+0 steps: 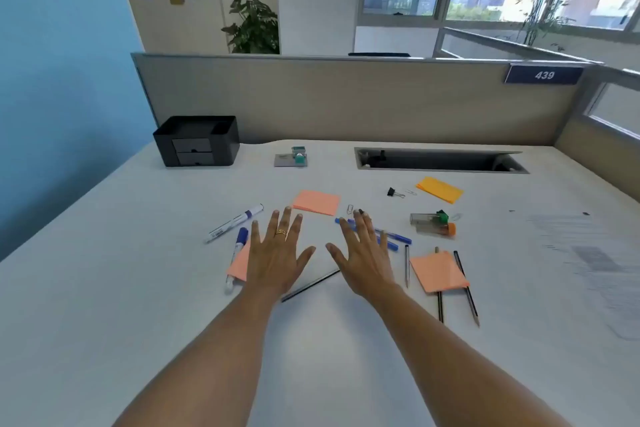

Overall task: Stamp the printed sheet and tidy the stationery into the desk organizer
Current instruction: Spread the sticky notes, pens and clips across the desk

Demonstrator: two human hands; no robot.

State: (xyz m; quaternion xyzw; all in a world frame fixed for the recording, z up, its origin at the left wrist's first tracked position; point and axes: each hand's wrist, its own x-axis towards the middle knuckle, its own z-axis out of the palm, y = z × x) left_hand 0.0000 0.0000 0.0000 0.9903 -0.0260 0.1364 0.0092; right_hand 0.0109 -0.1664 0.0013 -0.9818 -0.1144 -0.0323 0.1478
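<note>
My left hand [277,253] and my right hand [363,255] hover side by side over the white desk [329,357], fingers spread, holding nothing. A black desk organizer [197,140] with two small drawers stands at the back left. The green stamp [298,155] sits on its grey pad at the back middle. The printed sheet [585,253] lies at the right edge, blurred. Two white markers [235,222] lie left of my left hand, blue pens [394,237] partly under my right hand, pencils [465,286] and pink sticky pads [437,270] to the right.
An orange note pad [440,188], a black binder clip [393,192], paper clips [349,209] and clear lead cases [431,224] lie scattered. An open cable slot [440,160] cuts the desk at the back. A beige partition [346,100] walls the far edge.
</note>
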